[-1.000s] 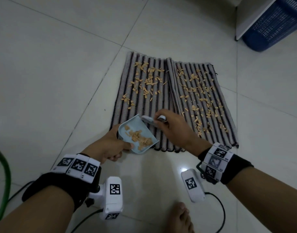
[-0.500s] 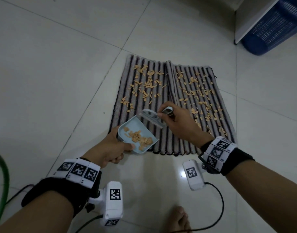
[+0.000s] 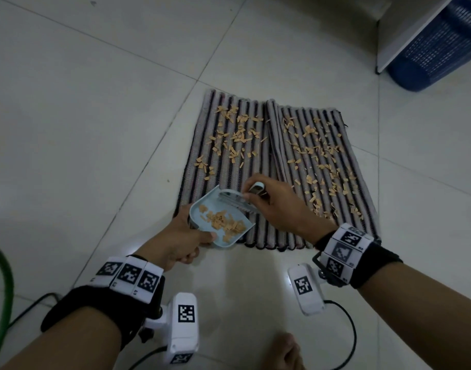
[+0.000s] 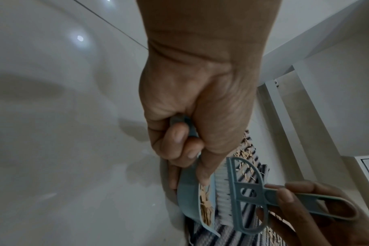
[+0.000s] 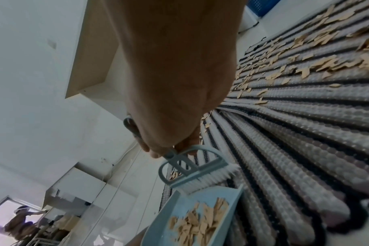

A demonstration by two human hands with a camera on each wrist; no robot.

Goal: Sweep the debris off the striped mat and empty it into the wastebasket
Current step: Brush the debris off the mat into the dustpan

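Observation:
A striped mat lies on the tiled floor with tan debris scattered across both halves. My left hand grips the handle of a light blue dustpan whose lip rests on the mat's near left edge; a heap of debris lies in it. My right hand holds a small blue brush by its handle, bristles at the pan's far edge. The wrist views show the same brush against the dustpan.
A blue mesh wastebasket stands at the far right beside a white cabinet edge. A bare foot is near the bottom edge, cables trail from the wrist cameras, and a green hose curves at the left.
The brush went out over the mat away from the pan, then came back to the pan's far edge. The dustpan and left hand stayed in place.

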